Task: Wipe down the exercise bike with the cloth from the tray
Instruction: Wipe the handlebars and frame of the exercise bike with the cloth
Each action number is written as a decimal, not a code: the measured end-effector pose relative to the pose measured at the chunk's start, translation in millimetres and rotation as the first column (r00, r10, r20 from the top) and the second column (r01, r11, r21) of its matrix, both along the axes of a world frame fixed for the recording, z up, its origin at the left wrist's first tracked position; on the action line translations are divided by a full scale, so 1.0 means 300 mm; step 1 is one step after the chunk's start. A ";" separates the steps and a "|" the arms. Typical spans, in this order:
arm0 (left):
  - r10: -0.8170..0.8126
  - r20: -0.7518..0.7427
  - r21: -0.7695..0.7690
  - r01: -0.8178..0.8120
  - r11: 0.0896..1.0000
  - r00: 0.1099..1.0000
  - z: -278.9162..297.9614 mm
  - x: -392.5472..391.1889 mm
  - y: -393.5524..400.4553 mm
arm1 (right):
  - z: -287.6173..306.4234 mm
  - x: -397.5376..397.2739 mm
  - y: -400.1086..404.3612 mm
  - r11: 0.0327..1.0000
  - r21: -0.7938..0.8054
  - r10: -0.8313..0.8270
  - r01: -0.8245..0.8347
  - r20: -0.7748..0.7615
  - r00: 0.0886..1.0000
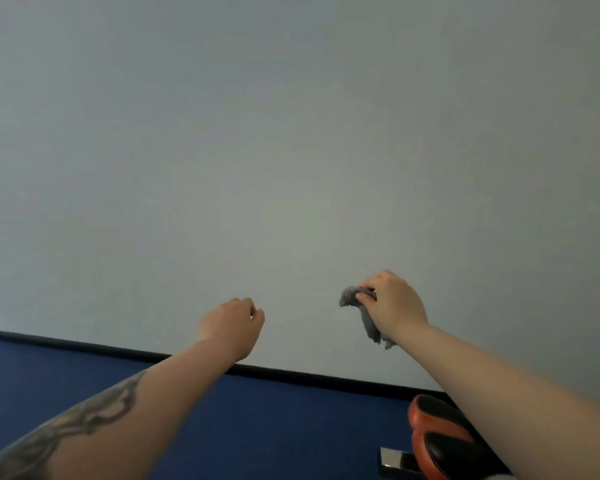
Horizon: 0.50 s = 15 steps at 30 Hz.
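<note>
My right hand (394, 303) is raised in front of the wall and is shut on a small grey cloth (364, 315), which hangs crumpled below the fingers. My left hand (232, 327) is held out at about the same height, fingers curled in with nothing in them. At the bottom right, part of the exercise bike shows: an orange and black saddle (437, 434), partly hidden by my right forearm, with a shiny metal part (395, 457) beside it. The tray is out of view.
A plain pale grey wall (291, 150) fills most of the view. Below it run a black skirting strip (309, 374) and a dark blue floor (274, 427).
</note>
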<state>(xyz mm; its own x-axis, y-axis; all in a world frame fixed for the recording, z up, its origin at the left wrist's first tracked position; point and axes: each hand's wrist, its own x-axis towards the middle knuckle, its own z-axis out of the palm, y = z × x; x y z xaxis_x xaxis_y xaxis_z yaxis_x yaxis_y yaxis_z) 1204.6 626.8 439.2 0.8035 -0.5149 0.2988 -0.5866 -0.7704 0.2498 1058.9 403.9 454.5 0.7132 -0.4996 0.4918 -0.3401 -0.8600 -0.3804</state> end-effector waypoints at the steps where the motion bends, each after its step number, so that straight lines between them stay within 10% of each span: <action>1: -0.008 0.004 0.003 0.008 1.000 1.000 0.011 0.041 -0.020 | 0.000 0.035 -0.017 1.000 0.013 -0.013 0.013 0.007 1.000; 15: -0.162 0.043 0.038 0.161 0.986 0.986 0.025 0.669 -0.432 | -0.056 0.548 -0.292 0.983 -0.033 -0.182 0.181 -0.059 0.981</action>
